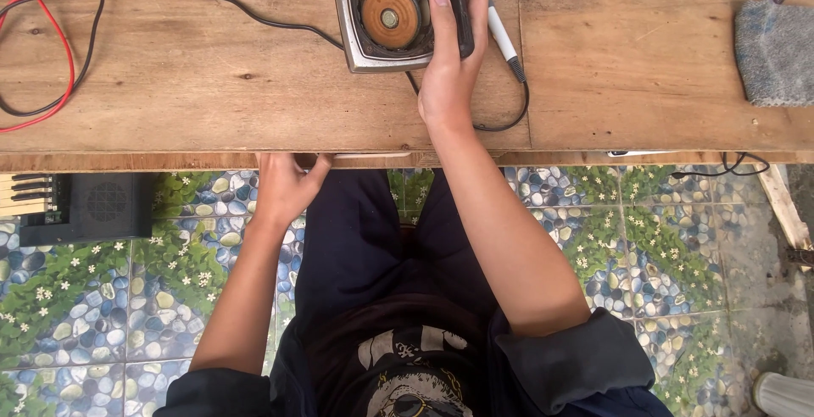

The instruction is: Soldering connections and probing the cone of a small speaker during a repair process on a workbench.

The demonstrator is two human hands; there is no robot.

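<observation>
Head view: we are gripping the speaker (391,15) with our right hand (450,61), fingers clamped over its right edge. A pen (501,34) is lying just right of those fingers. Our left hand (285,186) is reaching under the bench (212,86), fingertips hidden there, so we cannot tell their state.

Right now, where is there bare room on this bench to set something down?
Bare wood lies between the red and black wires and the square metal speaker, and between the white-handled soldering iron and the grey cloth. It is crowded around the right hand on the speaker.
</observation>
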